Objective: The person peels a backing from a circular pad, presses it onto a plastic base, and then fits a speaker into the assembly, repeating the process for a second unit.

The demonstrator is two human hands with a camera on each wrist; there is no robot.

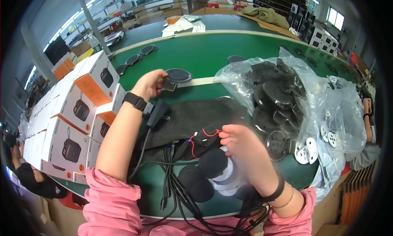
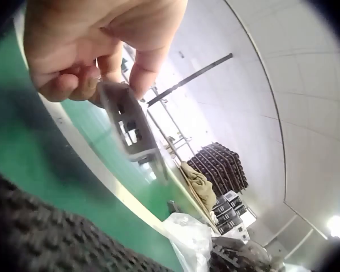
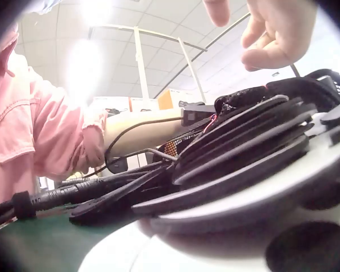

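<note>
My left hand (image 1: 152,84) pinches a dark round part (image 1: 179,75) with a rectangular bracket under it, above the green table. In the left wrist view, thumb and fingers grip one end of this part (image 2: 130,124), and openings show in its underside. My right hand (image 1: 245,142), slightly blurred, hovers with loosely bent fingers over the near side of a black mesh piece (image 1: 196,115). A thin red wire (image 1: 193,149) runs close to its fingertips in the head view. In the right wrist view, nothing shows between the thumb and fingers of the right hand (image 3: 280,37).
Black foam discs (image 1: 213,162) and white discs (image 1: 227,180) are stacked below the right hand, beside black cables (image 1: 176,191). White product boxes (image 1: 67,144) stand at left. A clear plastic bag (image 1: 233,74) of black round parts (image 1: 272,93) lies at right. Another person's arm shows far right.
</note>
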